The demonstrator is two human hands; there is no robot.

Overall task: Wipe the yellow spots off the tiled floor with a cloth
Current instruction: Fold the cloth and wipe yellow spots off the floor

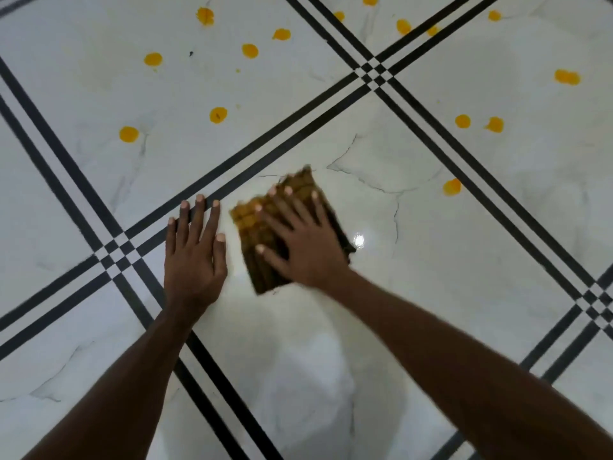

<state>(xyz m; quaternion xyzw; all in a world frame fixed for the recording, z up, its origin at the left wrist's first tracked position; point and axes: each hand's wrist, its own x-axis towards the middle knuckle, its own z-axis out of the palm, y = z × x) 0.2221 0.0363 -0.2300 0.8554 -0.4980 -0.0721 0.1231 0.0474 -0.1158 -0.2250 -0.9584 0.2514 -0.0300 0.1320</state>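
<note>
A folded brown cloth [255, 224], stained yellow at its upper left, lies on the white tiled floor [431, 260]. My right hand [305, 240] presses flat on the cloth with straight, spread fingers. My left hand [195, 254] rests flat on the floor just left of the cloth, fingers straight, holding nothing. Several yellow spots dot the tiles beyond the hands: one [128, 134] at the left, one [218, 114] above the left hand, one [451, 187] to the right of the cloth, others farther back [249, 50]. The cloth looks blurred.
Black double lines cross the floor diagonally and meet at crossings at the left [114, 257], the back [373, 72] and the right [593, 300]. A bright light reflection [359, 240] shines just right of the cloth.
</note>
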